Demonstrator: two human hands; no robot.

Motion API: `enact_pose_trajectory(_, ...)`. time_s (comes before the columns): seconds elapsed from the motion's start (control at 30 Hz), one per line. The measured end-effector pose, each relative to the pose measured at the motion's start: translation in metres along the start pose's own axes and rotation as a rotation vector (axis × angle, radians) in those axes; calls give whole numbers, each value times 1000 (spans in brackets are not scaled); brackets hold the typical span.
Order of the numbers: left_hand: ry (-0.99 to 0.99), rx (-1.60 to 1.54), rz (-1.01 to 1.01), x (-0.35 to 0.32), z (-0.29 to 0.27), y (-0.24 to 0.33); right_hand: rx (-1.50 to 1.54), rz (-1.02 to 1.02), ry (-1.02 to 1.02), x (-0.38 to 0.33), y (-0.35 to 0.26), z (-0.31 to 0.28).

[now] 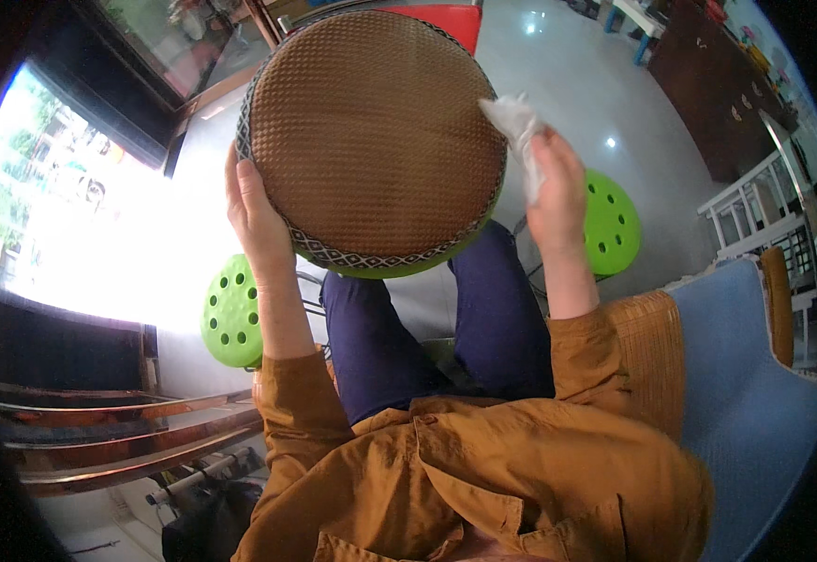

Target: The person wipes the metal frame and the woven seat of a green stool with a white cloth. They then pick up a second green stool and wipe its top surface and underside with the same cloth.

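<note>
The glossy grey floor (pixel 558 70) ran between a bright opening (pixel 90 197) on the left and a dark wooden cabinet (pixel 708 84) on the far right, with a green perforated stool (pixel 230 314) near left and a second stool (pixel 612 225) to the right. Above the knees (pixel 482 267), the round brown cushion (pixel 371 140) faced upward, about as long as wide. The left hand (pixel 260 220) was clamped on its left rim, while the right hand (pixel 558 192) gripped a crumpled white tissue (pixel 519 122) beside the right rim.

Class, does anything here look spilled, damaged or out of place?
Nothing stands out. The round brown cushion at the left hand shows no visible tear; the white wad in the right hand is merely bunched up.
</note>
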State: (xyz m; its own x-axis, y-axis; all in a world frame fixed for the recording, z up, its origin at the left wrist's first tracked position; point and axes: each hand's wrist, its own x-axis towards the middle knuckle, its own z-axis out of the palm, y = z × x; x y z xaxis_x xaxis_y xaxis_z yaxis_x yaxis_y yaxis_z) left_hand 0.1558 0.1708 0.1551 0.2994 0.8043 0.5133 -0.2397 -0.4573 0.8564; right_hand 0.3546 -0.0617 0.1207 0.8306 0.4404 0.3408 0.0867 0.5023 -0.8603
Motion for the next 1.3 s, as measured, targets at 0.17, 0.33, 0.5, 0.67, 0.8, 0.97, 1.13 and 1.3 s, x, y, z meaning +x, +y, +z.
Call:
enact_pose_trajectory(0.17,-7,-4,-2,0,5,1,707,322,-104,5,-30,15)
enact_pose_trajectory(0.33,-27,18,24,1,2,-2,581,288,-247,14,-46,51)
enact_pose_trajectory(0.5,-47,36,75,-1,9,-2,-701,-625,-21,41,-10,89)
enact_pose_trajectory(0.67,-78,29,42,4,1,-3,-946,-967,-86,38,-14,92)
enact_pose_trajectory(0.8,-45,8,33,5,1,-9,-983,-923,-385,18,-8,104)
enact_pose_trajectory(0.97,-11,-6,58,12,-4,-13,-975,-920,-834,-30,-6,116)
enact_pose_trajectory(1.13,-89,-68,-19,7,-5,-9,-1064,-1151,-839,22,-5,131)
enact_pose_trajectory(1.3,-142,-56,61,0,8,1,-1158,-1122,-655,117,-23,157)
